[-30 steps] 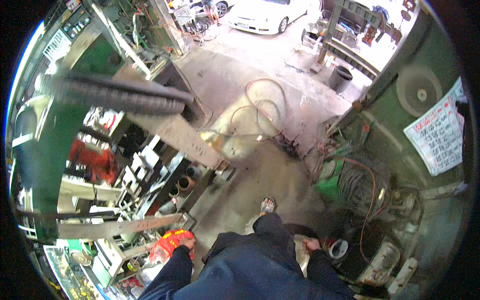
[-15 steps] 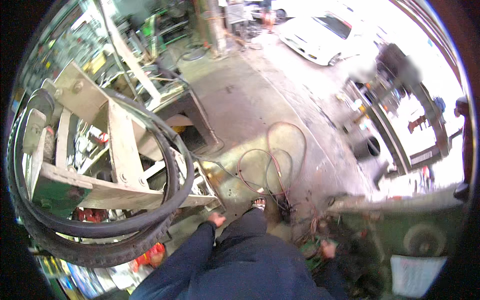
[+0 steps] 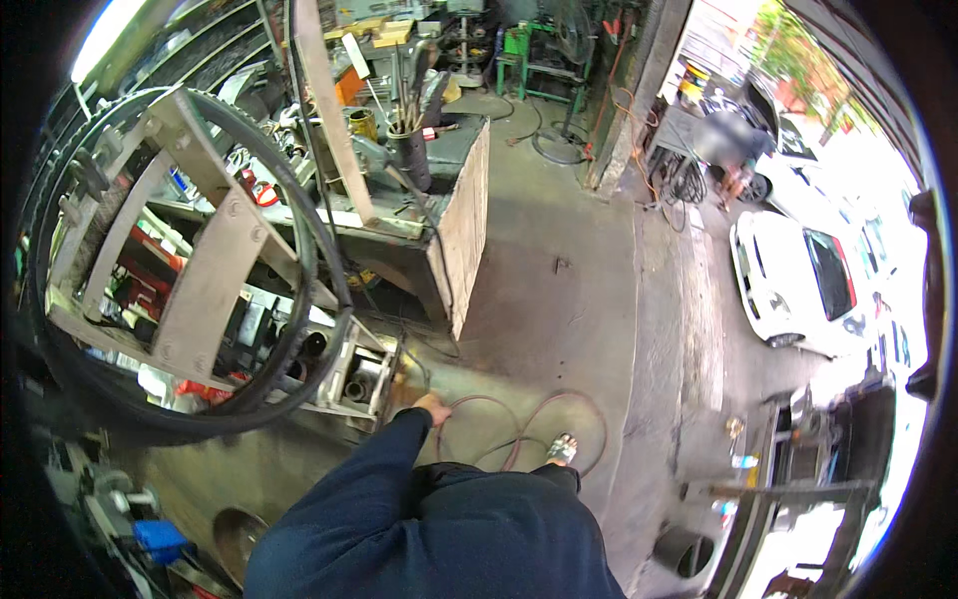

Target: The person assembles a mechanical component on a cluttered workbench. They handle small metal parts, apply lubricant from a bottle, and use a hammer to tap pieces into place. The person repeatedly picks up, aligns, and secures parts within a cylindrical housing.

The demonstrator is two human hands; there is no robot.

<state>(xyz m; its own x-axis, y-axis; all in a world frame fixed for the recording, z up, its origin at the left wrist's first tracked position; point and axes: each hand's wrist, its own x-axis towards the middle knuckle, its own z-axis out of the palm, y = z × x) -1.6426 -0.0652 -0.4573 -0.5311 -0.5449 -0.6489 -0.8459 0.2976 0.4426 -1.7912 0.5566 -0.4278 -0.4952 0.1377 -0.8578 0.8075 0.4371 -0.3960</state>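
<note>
My left hand [image 3: 434,407] hangs low in front of my body at the end of a dark sleeve. Its fingers are loosely bent, and nothing shows in them. Behind it in the picture, a reddish hose [image 3: 479,401] lies in loops on the floor, apart from the hand as far as I can tell. My right hand is out of view. One foot [image 3: 563,448] in an open sandal is set down beside the hose loops.
To the left, black bicycle tyres [image 3: 334,349] hang around a pale metal frame [image 3: 215,285]. Ahead stands a workbench [image 3: 464,240] with tools in a dark can [image 3: 409,155]. On the right are a white car [image 3: 793,285], a dark cylinder [image 3: 684,551] and a metal rack [image 3: 758,534].
My view has turned and tilted up, bringing the workbench and a person bent near the cars into sight. My right hand has left the picture. A different foot position shows a step.
</note>
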